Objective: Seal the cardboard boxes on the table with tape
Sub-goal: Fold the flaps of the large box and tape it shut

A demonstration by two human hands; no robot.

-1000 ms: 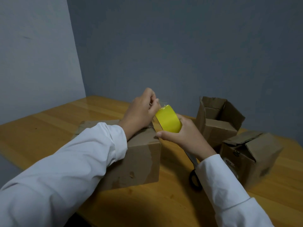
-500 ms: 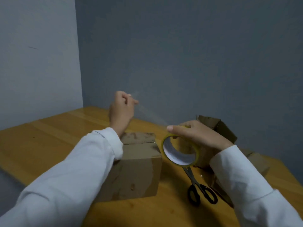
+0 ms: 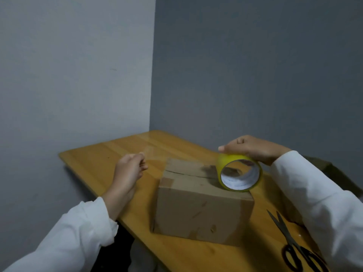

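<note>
At the centre of the frame a closed brown cardboard box (image 3: 204,201) sits on the wooden table (image 3: 125,152), its 2 top flaps meeting in a seam that runs from the left edge of the lid toward the right, where the yellow roll of clear packing tape (image 3: 240,173) rests on edge on the lid's right end. The right hand (image 3: 253,148) lies over the top of the roll, fingers curled down around its rim and holding it. The left hand (image 3: 130,169), left of centre and off the box's left edge, pinches the free end of a faint, transparent strip of tape (image 3: 155,157) between thumb and fingers.

The strip spans from that pinch to the roll, so its long axis runs left to right, roughly along the seam but a little above the lid. Judging from this, the next move turns on lowering the strip straight onto the seam; the left hand is the nearer one to the box's left edge, where the end would be stuck down.

Black-handled scissors (image 3: 292,246) lie at the lower right, nearer the right hand. Another box's edge shows at far right.
</note>
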